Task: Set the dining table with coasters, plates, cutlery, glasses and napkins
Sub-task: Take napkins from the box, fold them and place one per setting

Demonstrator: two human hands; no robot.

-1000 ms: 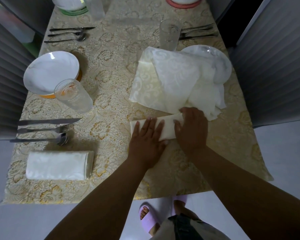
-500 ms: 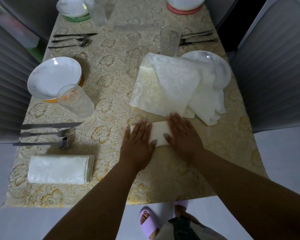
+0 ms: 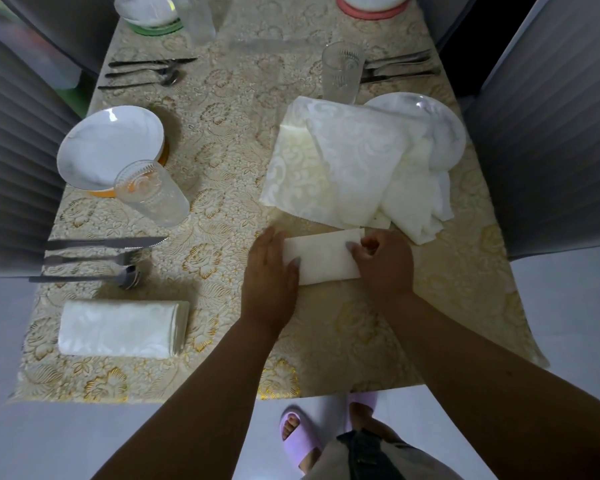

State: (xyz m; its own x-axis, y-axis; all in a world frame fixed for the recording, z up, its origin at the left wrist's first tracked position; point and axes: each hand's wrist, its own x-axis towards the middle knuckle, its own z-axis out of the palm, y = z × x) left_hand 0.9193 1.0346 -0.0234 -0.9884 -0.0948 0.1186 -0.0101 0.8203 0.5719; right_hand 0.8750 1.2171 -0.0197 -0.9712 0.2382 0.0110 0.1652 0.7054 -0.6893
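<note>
Plainly the napkin step: at lower left a finished napkin (image 3: 122,329) lies flat. Mid-frame, the left hand (image 3: 269,271) presses flat-fingered on the folded napkin (image 3: 324,256), while the right hand (image 3: 385,261) pinches its right end. Next, I judge, carrying it to a setting.

Your small folded white napkin (image 3: 324,259) lies on the surface (image 3: 222,140); the loose white cloth pile (image 3: 354,168) sits at twelve o'clock, the folded white napkin stack (image 3: 122,329) at eight o'clock.
</note>
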